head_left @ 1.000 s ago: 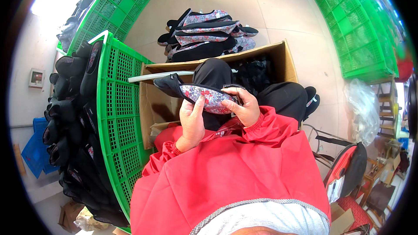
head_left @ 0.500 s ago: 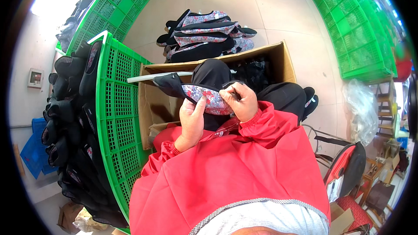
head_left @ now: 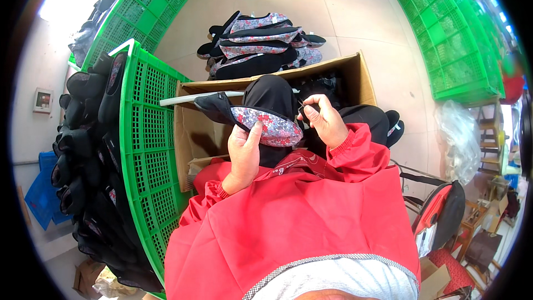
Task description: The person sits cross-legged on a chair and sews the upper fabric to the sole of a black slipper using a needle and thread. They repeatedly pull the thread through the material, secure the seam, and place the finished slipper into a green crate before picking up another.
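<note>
Left hand: closed on the slipper, thumb pressed across the patterned face; same grip as half a second ago.
Right hand: curled, thumb and fingers pinched on a small dark item, too small to identify; drawn off the slipper's right end since the earlier frame, now just beside it.
Red garment: smooth cloth, gathered at the cuffs, edged with checked trim.
Slipper: held in front of the black-clad knee; oval, grey-and-red flowered fabric with a curved black upper at its left.
Cardboard box: brown, stiff-walled, open-topped, around the knee; crossed at left by a pale bar.
Green crate: gridded plastic, at left, beside a heap of soft black slippers.
Slipper pile: stacked beyond the box on the pale floor, black and flowered.
Right-hand crates: green, latticed, farther off, near crumpled clear plastic.
</note>
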{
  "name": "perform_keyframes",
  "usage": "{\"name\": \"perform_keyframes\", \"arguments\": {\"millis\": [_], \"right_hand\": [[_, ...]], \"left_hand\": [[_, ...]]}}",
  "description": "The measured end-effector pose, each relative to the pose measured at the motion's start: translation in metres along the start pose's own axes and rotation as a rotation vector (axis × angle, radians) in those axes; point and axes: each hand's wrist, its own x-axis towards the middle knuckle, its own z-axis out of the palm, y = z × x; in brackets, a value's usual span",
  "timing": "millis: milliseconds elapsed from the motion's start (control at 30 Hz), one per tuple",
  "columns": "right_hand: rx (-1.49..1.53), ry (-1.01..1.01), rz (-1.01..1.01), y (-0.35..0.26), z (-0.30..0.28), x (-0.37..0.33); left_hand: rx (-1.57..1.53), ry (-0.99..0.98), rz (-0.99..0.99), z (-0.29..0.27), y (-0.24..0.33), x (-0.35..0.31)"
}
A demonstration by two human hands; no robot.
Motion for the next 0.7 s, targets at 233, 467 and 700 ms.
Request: {"name": "perform_keyframes", "arguments": {"millis": [233, 467, 700], "right_hand": [[-0.221, -0.049, -0.154, -0.007, -0.001, -0.006], [-0.496, -0.111, -0.299, -0.032, 0.001, -0.001], [-0.573, -0.12, -0.411, -0.034, 0.0, 0.006]], "left_hand": [[-0.021, 0.025, -0.016, 0.008, 0.004, 0.001], [0.015, 0.021, -0.016, 0.007, 0.003, 0.001], [0.038, 0.02, -0.005, 0.007, 0.003, 0.001]]}}
